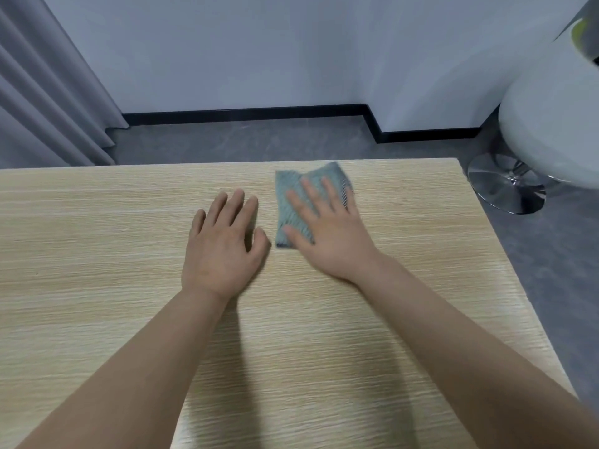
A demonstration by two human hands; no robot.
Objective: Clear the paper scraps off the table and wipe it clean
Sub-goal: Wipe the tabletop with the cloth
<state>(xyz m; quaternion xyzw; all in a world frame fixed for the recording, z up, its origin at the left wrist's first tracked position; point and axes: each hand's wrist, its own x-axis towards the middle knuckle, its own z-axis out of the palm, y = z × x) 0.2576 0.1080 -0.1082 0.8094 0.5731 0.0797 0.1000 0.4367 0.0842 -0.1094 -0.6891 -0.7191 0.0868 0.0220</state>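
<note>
- Cloth (293,202), grey-green and ribbed, lies flat near the far edge of the pale wood-grain desk (97,241), toward its right side.
- Right hand (327,234) presses palm-down on the cloth, fingers (309,192) straight and spread apart, covering its right part.
- Left hand (223,244) rests flat on the bare desk just left of the cloth, not touching it, fingers relaxed and held close together.
- White stool (551,124) on a chrome base stands beyond the desk's right corner; grey curtain (42,92) hangs at the left.
</note>
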